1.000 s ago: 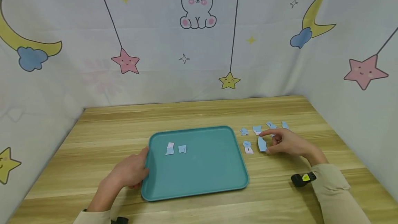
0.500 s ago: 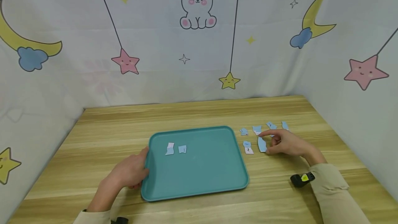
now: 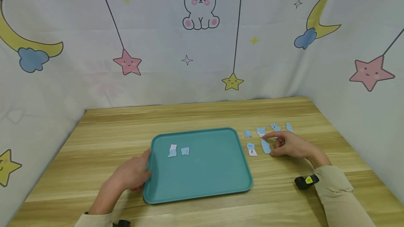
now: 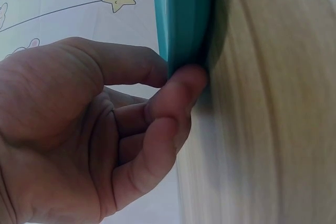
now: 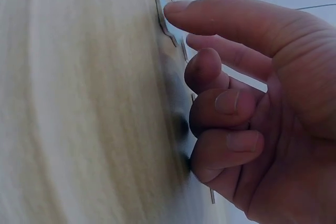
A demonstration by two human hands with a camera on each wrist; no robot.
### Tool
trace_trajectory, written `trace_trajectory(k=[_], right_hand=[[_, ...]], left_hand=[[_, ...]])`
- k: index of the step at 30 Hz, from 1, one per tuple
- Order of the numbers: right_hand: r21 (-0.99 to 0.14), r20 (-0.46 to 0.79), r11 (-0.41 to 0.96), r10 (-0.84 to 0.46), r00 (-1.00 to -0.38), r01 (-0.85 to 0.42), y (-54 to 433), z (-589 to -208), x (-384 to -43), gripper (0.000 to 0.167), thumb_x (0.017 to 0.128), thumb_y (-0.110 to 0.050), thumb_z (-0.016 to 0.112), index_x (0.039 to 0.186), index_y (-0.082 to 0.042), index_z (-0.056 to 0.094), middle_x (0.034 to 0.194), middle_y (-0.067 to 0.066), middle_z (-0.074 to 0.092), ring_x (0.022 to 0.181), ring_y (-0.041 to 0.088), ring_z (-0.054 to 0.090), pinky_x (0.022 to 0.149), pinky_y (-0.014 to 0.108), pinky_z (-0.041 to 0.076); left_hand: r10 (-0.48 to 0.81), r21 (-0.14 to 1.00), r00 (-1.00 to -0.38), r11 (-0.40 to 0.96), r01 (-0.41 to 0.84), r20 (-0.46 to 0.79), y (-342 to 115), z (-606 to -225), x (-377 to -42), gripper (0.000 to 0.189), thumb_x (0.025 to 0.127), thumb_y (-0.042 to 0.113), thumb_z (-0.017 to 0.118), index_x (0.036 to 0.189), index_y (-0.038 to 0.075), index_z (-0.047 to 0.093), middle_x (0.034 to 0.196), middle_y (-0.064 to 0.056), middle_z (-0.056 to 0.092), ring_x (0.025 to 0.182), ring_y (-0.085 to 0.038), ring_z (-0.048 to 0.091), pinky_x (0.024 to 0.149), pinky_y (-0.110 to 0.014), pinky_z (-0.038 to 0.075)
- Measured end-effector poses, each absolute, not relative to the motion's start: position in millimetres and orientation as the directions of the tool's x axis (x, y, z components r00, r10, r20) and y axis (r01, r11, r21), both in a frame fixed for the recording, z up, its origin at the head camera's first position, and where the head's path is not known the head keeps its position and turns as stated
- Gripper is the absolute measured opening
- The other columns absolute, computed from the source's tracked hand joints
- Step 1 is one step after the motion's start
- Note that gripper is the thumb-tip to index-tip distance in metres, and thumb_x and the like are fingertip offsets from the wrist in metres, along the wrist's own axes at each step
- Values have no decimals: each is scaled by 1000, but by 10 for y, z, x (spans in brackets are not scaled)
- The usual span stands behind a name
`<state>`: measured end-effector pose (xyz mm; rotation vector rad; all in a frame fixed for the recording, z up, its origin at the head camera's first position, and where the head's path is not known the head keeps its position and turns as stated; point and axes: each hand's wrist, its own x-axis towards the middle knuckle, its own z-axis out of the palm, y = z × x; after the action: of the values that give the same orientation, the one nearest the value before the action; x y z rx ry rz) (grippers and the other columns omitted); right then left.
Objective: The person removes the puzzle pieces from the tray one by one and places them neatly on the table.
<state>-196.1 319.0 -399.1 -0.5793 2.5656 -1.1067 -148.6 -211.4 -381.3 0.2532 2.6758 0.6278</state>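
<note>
- Left hand (image 3: 132,173) grips the tray (image 3: 202,178).
- Right of the tray, right hand (image 3: 291,144) pinches a blue piece (image 3: 266,146).
- Likely light, easily creased; best held by opposite ends.

I see a teal tray (image 3: 217,171) in the middle of the frame. The pieces (image 3: 266,146) to the right of centre are light blue, some partly whitish with dark marks. The table (image 3: 110,125) has yellow-brown stripes; the sleeves (image 3: 341,192) below are beige.

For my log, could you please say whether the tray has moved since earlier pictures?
No; judged against the table's back edge, the tray lies where it was.
</note>
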Motion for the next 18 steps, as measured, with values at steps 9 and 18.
trace_trajectory(k=[9,18], right_hand=[[-706,-69,672,-379,-923,-223,3193,-3862,-1913,67,91,-19,81,150,-1,55,82,2,61,69,8,54,65,25,47],[-732,-37,638,-389,-920,-241,3086,-3758,-1876,64,90,-17,82,147,0,57,81,3,59,65,7,50,59,25,44]], left_hand=[[259,456,-911,885,92,-320,-2111,-3810,-1489,75,96,2,54,160,-15,20,58,-7,61,44,-17,57,47,-30,45],[262,460,-913,883,94,-314,-2121,-3817,-1482,75,95,2,54,160,-15,20,58,-7,61,44,-17,58,47,-30,45]])
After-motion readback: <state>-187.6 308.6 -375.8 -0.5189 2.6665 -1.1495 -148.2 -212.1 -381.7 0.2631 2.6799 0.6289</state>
